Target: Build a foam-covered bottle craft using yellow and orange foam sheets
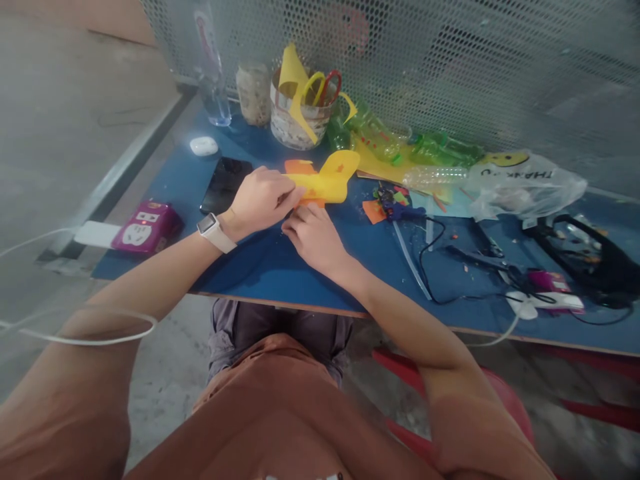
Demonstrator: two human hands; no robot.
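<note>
A yellow tube-shaped paper craft [320,188], with a rounded fin at its far right end and orange pieces on its sides, is held just above the blue table [260,263]. My left hand [265,200], wearing a watch on its wrist, closes its fingers on the craft's left end. Below it, my right hand [317,240] has curled fingertips pinching near the lower orange piece; the exact contact is partly hidden. Close beside my left hand lies a black phone [225,183]. Right of the craft, a blue glue gun [404,212] rests among paper scraps.
Scissors stand in a wrapped tub [295,123] at the back, beside a jar [253,93] and a clear bottle [215,100]. Green bottles [377,137] and a plastic bag [525,183] lie along the mesh panel. Cords cross the right side; a purple power socket [147,227] sits left.
</note>
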